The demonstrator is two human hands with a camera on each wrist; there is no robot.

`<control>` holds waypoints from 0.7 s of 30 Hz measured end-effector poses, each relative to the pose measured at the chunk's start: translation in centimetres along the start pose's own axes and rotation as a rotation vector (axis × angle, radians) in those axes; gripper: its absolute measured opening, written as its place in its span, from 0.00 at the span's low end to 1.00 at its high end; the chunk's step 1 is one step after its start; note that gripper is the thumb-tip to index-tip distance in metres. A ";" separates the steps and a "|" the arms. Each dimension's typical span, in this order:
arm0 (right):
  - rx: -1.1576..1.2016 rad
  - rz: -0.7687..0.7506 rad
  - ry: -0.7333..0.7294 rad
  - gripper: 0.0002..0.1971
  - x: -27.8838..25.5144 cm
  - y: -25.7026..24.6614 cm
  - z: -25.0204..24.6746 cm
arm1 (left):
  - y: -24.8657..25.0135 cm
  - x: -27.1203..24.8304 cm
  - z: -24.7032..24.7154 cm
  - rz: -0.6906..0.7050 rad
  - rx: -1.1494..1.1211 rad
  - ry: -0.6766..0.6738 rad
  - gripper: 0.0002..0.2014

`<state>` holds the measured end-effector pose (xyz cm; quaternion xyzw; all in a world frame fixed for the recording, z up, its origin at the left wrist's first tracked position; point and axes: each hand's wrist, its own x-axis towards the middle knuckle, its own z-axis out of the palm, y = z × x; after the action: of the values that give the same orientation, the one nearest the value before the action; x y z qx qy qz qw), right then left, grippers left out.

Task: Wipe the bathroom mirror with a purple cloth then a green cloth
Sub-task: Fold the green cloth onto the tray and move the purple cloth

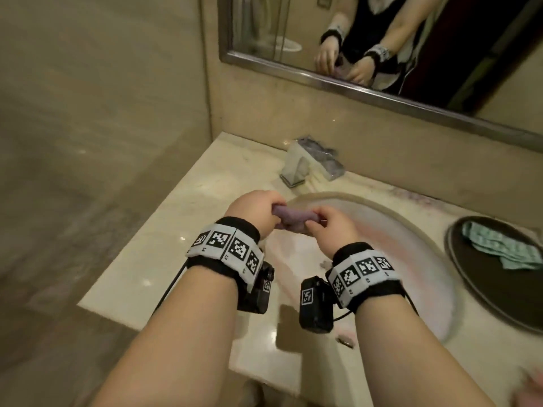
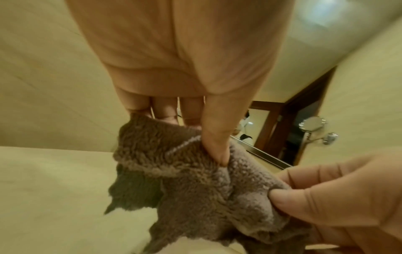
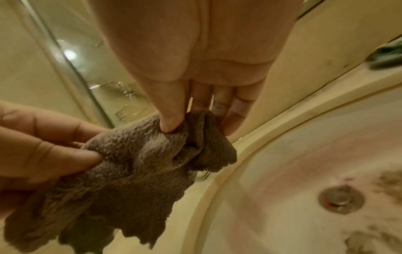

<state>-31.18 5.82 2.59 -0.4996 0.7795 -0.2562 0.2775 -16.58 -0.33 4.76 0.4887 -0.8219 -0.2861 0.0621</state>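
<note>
A fluffy purple cloth (image 1: 289, 219) hangs bunched between both hands over the left rim of the sink (image 1: 423, 230). My left hand (image 1: 255, 212) pinches its left end between thumb and fingers (image 2: 215, 146). My right hand (image 1: 326, 227) pinches the other end, thumb pressed into the pile (image 3: 172, 123). The cloth (image 2: 195, 189) droops below the grips, as the right wrist view of the cloth (image 3: 121, 180) also shows. A green patterned cloth (image 1: 496, 245) lies crumpled on a dark round tray (image 1: 482, 295) at the right. The framed mirror (image 1: 382, 39) hangs on the wall above.
A chrome faucet (image 1: 305, 165) stands behind the sink on the pale marble counter (image 1: 182, 230). The basin drain (image 3: 339, 199) lies below my right hand. A glass shower wall (image 3: 54, 68) is at the left. A small round mirror on an arm (image 2: 313, 123) is mounted on the far wall.
</note>
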 end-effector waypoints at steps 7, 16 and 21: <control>0.131 0.170 0.260 0.10 -2.1 6.9 -10.3 | 11.8 3.7 3.7 0.217 0.020 -0.019 0.16; 0.142 0.375 0.506 0.12 -5.8 18.0 -21.6 | 27.0 7.2 12.3 0.500 0.121 -0.173 0.10; 0.148 0.446 0.571 0.12 -5.7 24.3 -25.8 | 33.1 9.2 17.5 0.568 0.179 -0.214 0.11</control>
<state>-62.42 23.20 5.57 -0.2045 0.8946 -0.3743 0.1333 -53.41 10.98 6.20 0.2103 -0.9492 -0.2338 0.0094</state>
